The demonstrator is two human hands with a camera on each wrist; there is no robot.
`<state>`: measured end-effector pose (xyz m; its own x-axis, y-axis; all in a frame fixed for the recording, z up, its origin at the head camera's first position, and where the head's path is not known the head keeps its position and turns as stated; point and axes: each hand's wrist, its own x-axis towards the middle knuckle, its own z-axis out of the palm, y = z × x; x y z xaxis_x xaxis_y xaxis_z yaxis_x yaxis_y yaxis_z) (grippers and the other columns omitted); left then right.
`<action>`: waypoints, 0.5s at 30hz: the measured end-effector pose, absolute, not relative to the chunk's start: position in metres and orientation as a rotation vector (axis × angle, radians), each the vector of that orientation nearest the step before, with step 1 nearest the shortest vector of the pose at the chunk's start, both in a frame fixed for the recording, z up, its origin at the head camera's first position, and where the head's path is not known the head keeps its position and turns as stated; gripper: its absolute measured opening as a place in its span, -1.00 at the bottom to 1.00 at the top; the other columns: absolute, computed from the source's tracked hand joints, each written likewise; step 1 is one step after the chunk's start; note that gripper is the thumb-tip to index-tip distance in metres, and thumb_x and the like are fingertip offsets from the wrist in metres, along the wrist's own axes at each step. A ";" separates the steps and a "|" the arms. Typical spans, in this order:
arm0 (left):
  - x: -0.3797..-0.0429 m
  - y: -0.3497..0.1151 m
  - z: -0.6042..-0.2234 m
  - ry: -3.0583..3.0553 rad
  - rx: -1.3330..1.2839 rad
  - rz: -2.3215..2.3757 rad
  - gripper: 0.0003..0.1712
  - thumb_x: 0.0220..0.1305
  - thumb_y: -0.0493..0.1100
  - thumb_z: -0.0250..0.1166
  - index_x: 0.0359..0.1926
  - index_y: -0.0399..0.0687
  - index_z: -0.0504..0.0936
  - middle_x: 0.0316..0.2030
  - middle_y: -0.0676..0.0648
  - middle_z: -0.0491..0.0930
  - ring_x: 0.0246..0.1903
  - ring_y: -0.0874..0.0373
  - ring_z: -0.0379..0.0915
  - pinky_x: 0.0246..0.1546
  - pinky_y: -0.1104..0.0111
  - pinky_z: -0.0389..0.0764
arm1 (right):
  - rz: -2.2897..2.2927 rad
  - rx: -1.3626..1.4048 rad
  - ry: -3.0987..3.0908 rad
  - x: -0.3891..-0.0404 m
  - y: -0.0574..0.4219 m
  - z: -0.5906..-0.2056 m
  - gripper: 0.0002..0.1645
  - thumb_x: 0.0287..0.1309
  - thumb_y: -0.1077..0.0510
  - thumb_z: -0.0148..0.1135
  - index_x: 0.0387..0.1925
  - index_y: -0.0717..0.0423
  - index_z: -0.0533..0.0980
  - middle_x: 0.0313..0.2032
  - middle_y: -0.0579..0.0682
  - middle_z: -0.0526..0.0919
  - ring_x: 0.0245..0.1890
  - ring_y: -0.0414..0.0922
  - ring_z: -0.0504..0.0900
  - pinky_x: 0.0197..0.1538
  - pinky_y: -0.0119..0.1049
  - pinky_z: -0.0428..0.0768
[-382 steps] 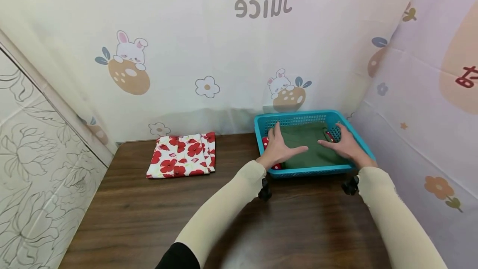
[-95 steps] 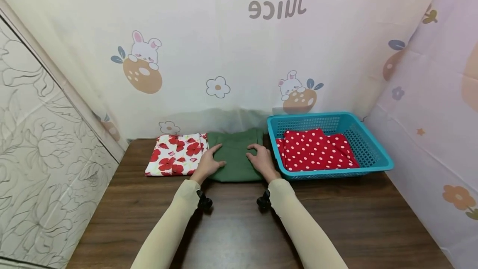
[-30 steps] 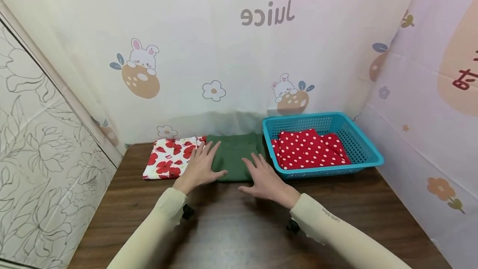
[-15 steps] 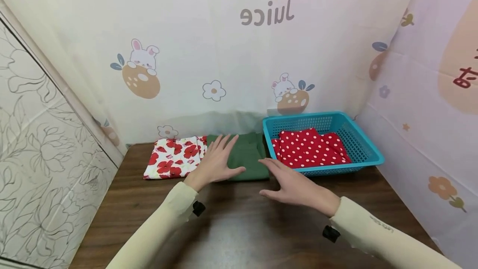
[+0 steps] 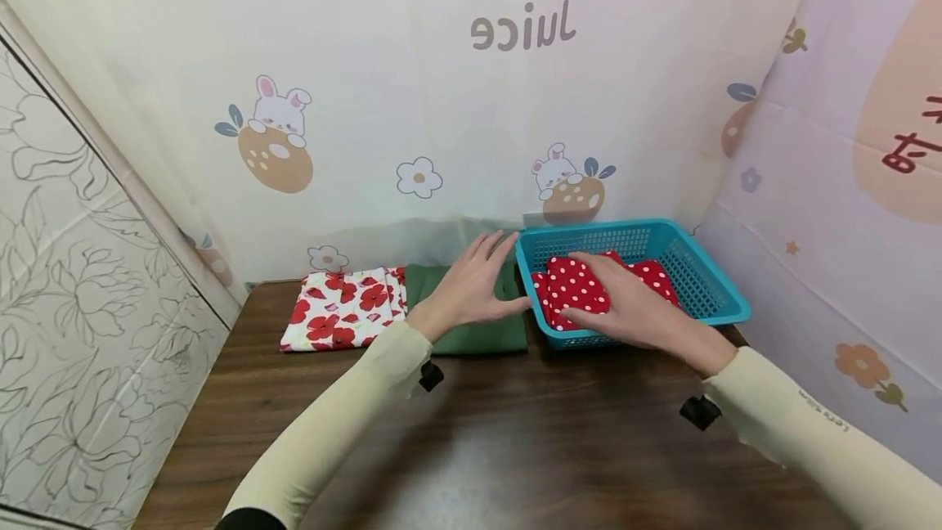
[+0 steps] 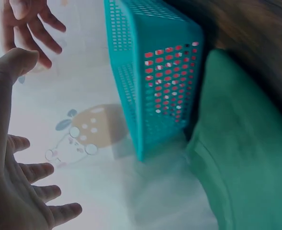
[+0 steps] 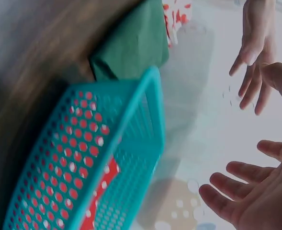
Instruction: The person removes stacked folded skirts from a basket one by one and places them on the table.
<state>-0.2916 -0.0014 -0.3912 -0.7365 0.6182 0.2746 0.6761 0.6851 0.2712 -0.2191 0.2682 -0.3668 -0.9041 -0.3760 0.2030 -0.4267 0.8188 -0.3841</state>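
Left to right: floral cloth (image 5: 344, 309) and green cloth (image 5: 471, 309) lie folded side by side on the table (image 5: 515, 448). Left hand (image 5: 471, 289), fingers spread and empty, hovers over the green cloth beside the basket wall. Right hand (image 5: 625, 305), fingers straight, reaches over the polka-dot cloth (image 5: 581, 289) in the blue basket (image 5: 706, 285); contact unclear. Step: reaching for it. Next calls for gripping both edges.

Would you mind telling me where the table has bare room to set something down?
The wooden table is bare in front of the floral cloth, green cloth and basket. The back row is crowded.
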 end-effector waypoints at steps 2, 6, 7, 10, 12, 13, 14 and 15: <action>-0.296 0.007 -0.385 -2.739 -1.058 -0.573 0.21 0.18 0.50 0.26 0.66 0.16 -0.07 0.60 -0.12 0.08 0.57 -0.12 0.01 0.45 -0.12 0.31 | 0.653 0.603 -2.895 -0.225 0.274 -0.362 0.20 0.02 -0.23 0.56 0.54 0.09 0.16 0.45 0.23 0.33 0.39 0.25 0.35 0.08 0.27 0.66; -0.301 0.023 -0.375 -2.764 -1.055 -0.667 0.22 0.17 0.48 0.29 0.66 0.18 -0.07 0.59 -0.07 0.08 0.54 -0.02 0.06 0.37 -0.08 0.45 | 0.634 0.523 -2.936 -0.236 0.285 -0.356 0.22 0.07 -0.27 0.51 0.55 0.14 0.12 0.47 0.29 0.26 0.43 0.32 0.28 0.13 0.37 0.59; -0.302 0.027 -0.373 -2.771 -1.055 -0.690 0.22 0.17 0.47 0.29 0.66 0.18 -0.07 0.59 -0.07 0.08 0.53 0.00 0.06 0.36 -0.06 0.47 | 0.628 0.501 -2.949 -0.240 0.287 -0.355 0.22 0.08 -0.28 0.49 0.56 0.15 0.11 0.47 0.31 0.25 0.43 0.34 0.26 0.13 0.38 0.58; -0.306 0.038 -0.368 -2.788 -1.045 -0.771 0.21 0.18 0.44 0.30 0.66 0.18 -0.08 0.58 -0.06 0.09 0.52 0.02 0.08 0.32 -0.03 0.52 | 0.591 0.441 -2.981 -0.250 0.296 -0.352 0.24 0.11 -0.33 0.44 0.57 0.18 0.07 0.48 0.36 0.21 0.44 0.39 0.23 0.15 0.43 0.53; -0.309 0.047 -0.364 -2.802 -1.025 -0.832 0.22 0.17 0.44 0.32 0.66 0.21 -0.09 0.58 -0.05 0.09 0.52 0.03 0.09 0.30 -0.01 0.54 | 0.561 0.404 -2.999 -0.258 0.303 -0.351 0.26 0.12 -0.35 0.42 0.58 0.20 0.05 0.48 0.39 0.18 0.44 0.41 0.21 0.17 0.46 0.50; -0.310 0.051 -0.363 -2.810 -1.015 -0.862 0.22 0.16 0.43 0.32 0.66 0.24 -0.11 0.58 -0.04 0.08 0.52 0.02 0.09 0.30 -0.01 0.54 | 0.546 0.389 -3.004 -0.263 0.306 -0.350 0.27 0.13 -0.36 0.41 0.58 0.21 0.03 0.49 0.40 0.18 0.44 0.41 0.21 0.18 0.47 0.47; -0.312 0.055 -0.362 -2.815 -1.006 -0.888 0.22 0.16 0.43 0.33 0.66 0.26 -0.12 0.58 -0.04 0.08 0.51 0.02 0.11 0.29 -0.01 0.55 | 0.534 0.374 -3.008 -0.267 0.310 -0.350 0.28 0.14 -0.38 0.39 0.58 0.22 0.02 0.49 0.42 0.17 0.43 0.42 0.21 0.21 0.49 0.44; -0.314 0.059 -0.361 -2.821 -0.999 -0.909 0.23 0.16 0.42 0.33 0.66 0.27 -0.14 0.58 -0.05 0.08 0.51 0.02 0.11 0.29 -0.01 0.55 | 0.525 0.361 -3.013 -0.272 0.314 -0.349 0.28 0.15 -0.39 0.37 0.58 0.24 0.01 0.49 0.44 0.15 0.43 0.44 0.20 0.23 0.50 0.41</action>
<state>-0.3139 0.0590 -0.3609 -0.7958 0.5722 0.1984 0.5804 0.6271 0.5195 -0.2716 0.3141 -0.3491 -0.9707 -0.2186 0.1000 -0.2395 0.9144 -0.3262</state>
